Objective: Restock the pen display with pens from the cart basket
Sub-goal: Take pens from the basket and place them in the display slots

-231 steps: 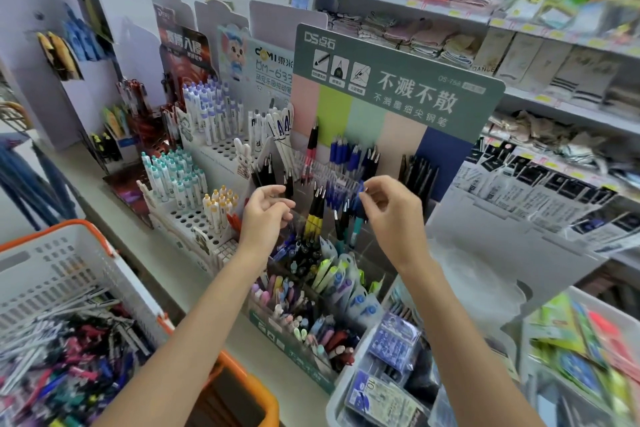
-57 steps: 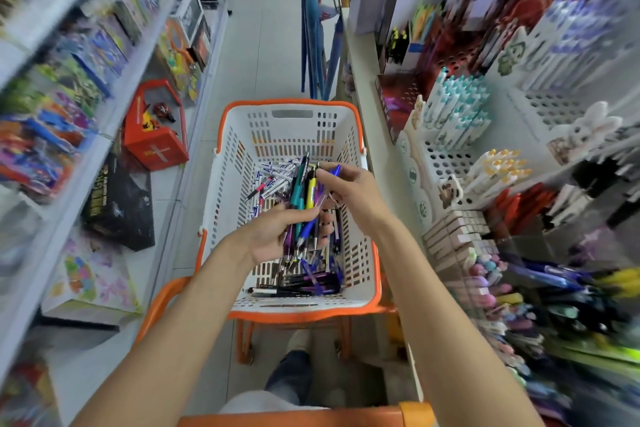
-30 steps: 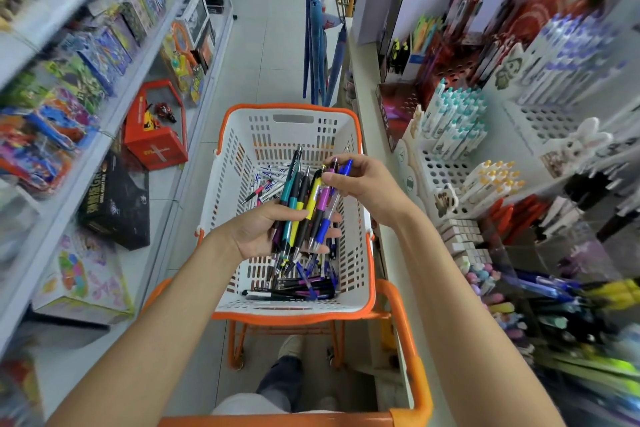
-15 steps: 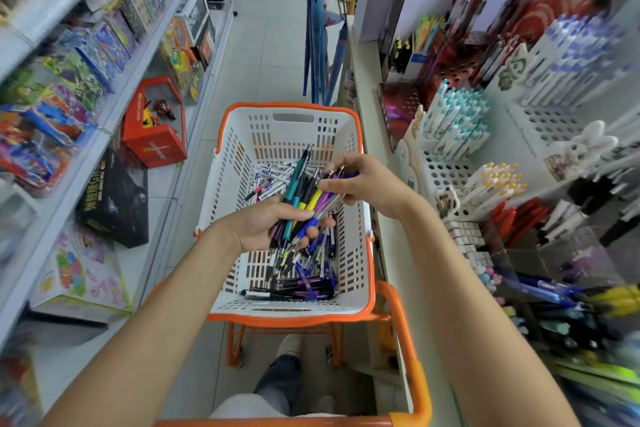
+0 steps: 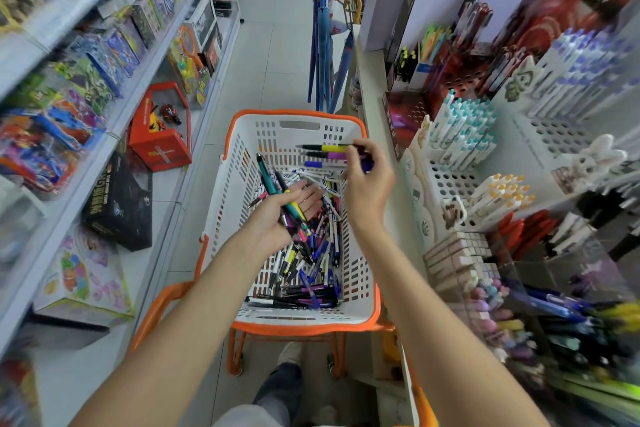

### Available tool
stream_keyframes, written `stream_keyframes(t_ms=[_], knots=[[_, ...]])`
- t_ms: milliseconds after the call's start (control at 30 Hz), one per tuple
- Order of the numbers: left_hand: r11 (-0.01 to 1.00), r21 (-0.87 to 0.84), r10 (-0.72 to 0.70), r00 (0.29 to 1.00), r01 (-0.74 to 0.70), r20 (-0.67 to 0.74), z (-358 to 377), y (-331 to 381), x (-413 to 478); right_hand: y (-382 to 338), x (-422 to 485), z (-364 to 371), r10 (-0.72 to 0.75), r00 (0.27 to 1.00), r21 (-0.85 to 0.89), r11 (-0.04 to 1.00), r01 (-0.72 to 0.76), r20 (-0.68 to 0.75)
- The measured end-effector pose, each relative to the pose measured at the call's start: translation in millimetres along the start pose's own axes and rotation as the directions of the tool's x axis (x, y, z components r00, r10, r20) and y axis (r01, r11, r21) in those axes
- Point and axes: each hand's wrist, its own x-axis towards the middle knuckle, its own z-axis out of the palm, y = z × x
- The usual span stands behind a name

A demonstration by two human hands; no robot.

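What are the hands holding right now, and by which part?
Right hand pinches yellow, purple and blue pens by one end; left hand cradles teal and black pens mid-barrel across its palm.

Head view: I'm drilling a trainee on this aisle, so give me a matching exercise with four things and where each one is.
Things:
1. teal pen
2. yellow pen
3. red box
4. blue umbrellas

Places:
A. on the shelving left of the basket
B. pinched in the right hand
C. hanging past the basket's far end
D. lying across the left hand

Pairs: 1-D, 2-B, 3-A, 4-C.
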Motion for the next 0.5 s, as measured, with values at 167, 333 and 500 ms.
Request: stream_keyframes(t_ms=[167,333,500], knots=[[0.999,-0.034,0.008,0.998,-0.010,-0.056,16,6,-1,19,-32,18,-0.164,0.976,-0.115,0.977,0.181,0.146],[0.993,-0.108,0.027,0.993,-0.039,-0.114,12,11,2,19,-31,15,-0.201,0.911,-0.151,0.951,0.270,0.359],[0.995,-0.094,0.018,0.997,-0.024,-0.070,4,15,6,15,-22,9,-0.205,0.817,-0.210,0.907,0.366,0.539]])
